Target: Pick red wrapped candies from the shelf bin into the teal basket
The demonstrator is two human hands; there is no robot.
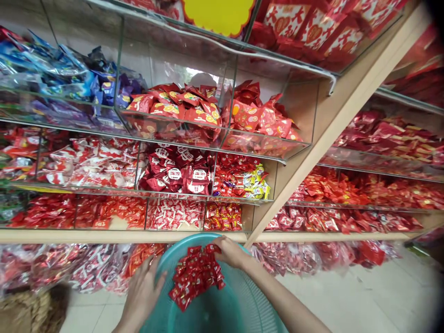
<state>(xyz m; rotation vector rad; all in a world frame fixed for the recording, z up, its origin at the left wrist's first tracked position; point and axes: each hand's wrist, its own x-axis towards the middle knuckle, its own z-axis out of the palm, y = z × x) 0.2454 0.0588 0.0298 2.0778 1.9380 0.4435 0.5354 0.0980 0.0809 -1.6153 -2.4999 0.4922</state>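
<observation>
A teal plastic basket point(239, 289) stands in front of me, below the shelf edge. Inside it, a cluster of small shiny red candy packets point(197, 275) sits toward the far side. My right hand point(229, 252) reaches over the far right part of the rim, its fingers bent and closed at the upper right corner of the packets, apparently pinching one. At the basket's left side is my left hand point(144, 284), fingers stretched out and thumb apart, with no object seen in it. Whether its palm touches the rim is hidden.
Glass-fronted shelves point(222, 150) hold several compartments of wrapped candy. A slanting wooden post point(312, 152) divides them on the right. Bagged candy point(97, 268) lies under the wooden ledge point(86, 236). A brown object point(31, 310) is at lower left on the tiled floor point(364, 296).
</observation>
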